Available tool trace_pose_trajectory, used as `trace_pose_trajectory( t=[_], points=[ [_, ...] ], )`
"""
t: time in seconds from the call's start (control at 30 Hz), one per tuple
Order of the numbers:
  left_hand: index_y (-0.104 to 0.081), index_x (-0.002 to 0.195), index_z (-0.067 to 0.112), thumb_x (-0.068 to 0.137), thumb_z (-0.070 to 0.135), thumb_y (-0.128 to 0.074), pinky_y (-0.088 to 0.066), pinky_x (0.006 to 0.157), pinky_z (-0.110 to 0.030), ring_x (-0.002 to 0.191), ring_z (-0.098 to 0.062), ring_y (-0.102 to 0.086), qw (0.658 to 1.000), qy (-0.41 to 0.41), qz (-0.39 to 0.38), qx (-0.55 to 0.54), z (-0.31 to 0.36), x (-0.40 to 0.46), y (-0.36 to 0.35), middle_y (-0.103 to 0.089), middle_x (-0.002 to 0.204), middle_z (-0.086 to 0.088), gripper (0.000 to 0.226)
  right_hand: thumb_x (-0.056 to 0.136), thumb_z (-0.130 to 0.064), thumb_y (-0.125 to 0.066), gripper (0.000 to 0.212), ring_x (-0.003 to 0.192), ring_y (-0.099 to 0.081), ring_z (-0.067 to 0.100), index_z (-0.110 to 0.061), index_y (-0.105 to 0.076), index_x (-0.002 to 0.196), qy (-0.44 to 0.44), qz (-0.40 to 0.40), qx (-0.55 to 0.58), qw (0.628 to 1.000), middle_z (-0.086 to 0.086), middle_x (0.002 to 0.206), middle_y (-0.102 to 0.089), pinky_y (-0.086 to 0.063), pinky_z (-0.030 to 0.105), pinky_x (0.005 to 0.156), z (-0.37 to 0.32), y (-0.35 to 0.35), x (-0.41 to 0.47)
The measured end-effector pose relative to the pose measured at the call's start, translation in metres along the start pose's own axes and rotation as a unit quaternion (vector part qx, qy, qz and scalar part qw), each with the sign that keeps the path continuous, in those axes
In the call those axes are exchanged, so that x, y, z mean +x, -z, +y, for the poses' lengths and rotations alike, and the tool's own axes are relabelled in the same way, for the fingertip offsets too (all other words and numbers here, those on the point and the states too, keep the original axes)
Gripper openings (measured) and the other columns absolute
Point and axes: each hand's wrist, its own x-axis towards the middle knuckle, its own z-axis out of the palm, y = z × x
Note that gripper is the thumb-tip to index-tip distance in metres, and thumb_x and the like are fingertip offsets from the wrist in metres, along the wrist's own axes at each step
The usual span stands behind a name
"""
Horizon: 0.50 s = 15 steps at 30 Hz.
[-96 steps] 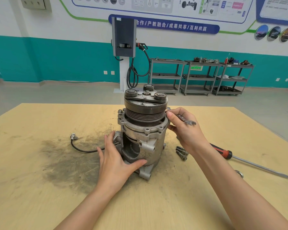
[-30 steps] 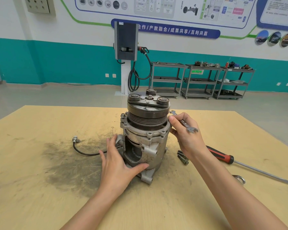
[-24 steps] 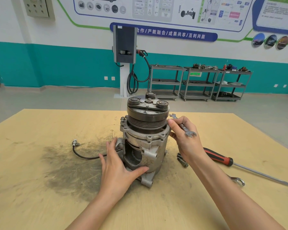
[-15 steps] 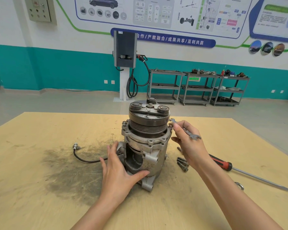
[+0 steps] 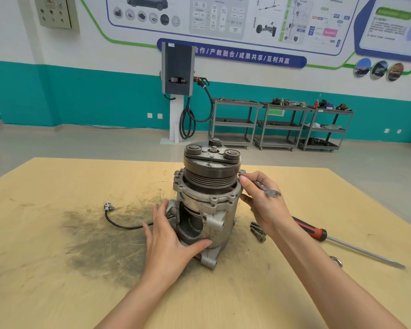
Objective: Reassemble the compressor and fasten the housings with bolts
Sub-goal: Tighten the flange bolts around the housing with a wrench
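The grey metal compressor (image 5: 207, 205) stands upright on the wooden table (image 5: 57, 293), black pulley and clutch plate on top. My left hand (image 5: 169, 243) rests on its lower housing, fingers straight along the left side and thumb across the front. My right hand (image 5: 263, 203) pinches a small silver wrench (image 5: 262, 186), whose far end sits at the flange on the compressor's right. A bolt head (image 5: 177, 173) shows on the flange's left. Several loose bolts (image 5: 258, 231) lie on the table just right of the compressor.
A red-handled screwdriver (image 5: 337, 241) lies at the right, with a metal ring (image 5: 337, 261) in front of it. A black cable with a connector (image 5: 119, 219) trails left from the compressor over a dark greasy stain (image 5: 100, 248). Shelf carts and a charging station stand on the floor beyond.
The view has tilted so the compressor sits lower in frame. My right hand has turned the wrench slightly at the flange. My left hand stays on the housing.
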Motion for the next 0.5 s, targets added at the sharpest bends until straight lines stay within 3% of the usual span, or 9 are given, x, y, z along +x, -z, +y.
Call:
trace_pose_trajectory(
  t=[0.2, 0.3, 0.4, 0.5],
  points=[
    [-0.002, 0.152, 0.034, 0.04, 0.083, -0.063, 0.002, 0.122, -0.054, 0.132, -0.001, 0.016, 1.0, 0.002, -0.002, 0.0, 0.001, 0.0, 0.0, -0.012, 0.164, 0.003, 0.137, 0.098, -0.015, -0.056, 0.014, 0.083, -0.06, 0.001, -0.014, -0.06, 0.085, 0.021, 0.022, -0.029, 0.999, -0.003, 0.105, -0.068, -0.045, 0.028, 0.074, 0.002, 0.003, -0.007],
    [-0.002, 0.153, 0.032, 0.041, 0.081, -0.065, 0.003, 0.122, -0.054, 0.132, -0.001, 0.016, 1.0, 0.003, -0.003, -0.004, 0.003, -0.001, 0.001, -0.011, 0.164, 0.003, 0.138, 0.099, -0.015, -0.054, 0.013, 0.086, -0.058, 0.003, -0.014, -0.063, 0.09, 0.024, 0.018, -0.057, 0.998, -0.005, 0.107, -0.066, -0.045, 0.028, 0.074, 0.0, 0.008, -0.008],
    [-0.002, 0.153, 0.03, 0.041, 0.081, -0.064, 0.004, 0.122, -0.053, 0.132, -0.001, 0.015, 1.0, 0.004, -0.002, -0.001, 0.004, -0.001, 0.001, -0.01, 0.164, 0.003, 0.138, 0.101, -0.015, -0.051, 0.016, 0.084, -0.054, 0.003, -0.015, -0.067, 0.098, 0.022, 0.015, -0.082, 0.996, -0.012, 0.091, -0.061, -0.045, 0.028, 0.074, -0.004, 0.01, -0.005],
    [-0.001, 0.153, 0.033, 0.041, 0.083, -0.064, 0.008, 0.122, -0.049, 0.137, -0.003, 0.016, 1.0, 0.002, -0.005, -0.001, 0.003, -0.002, 0.0, -0.011, 0.165, 0.002, 0.138, 0.101, -0.014, -0.051, 0.02, 0.083, -0.055, 0.003, -0.018, -0.07, 0.102, 0.011, 0.004, -0.095, 0.995, -0.012, 0.088, -0.062, -0.045, 0.03, 0.076, -0.008, 0.009, -0.002]
  ],
)
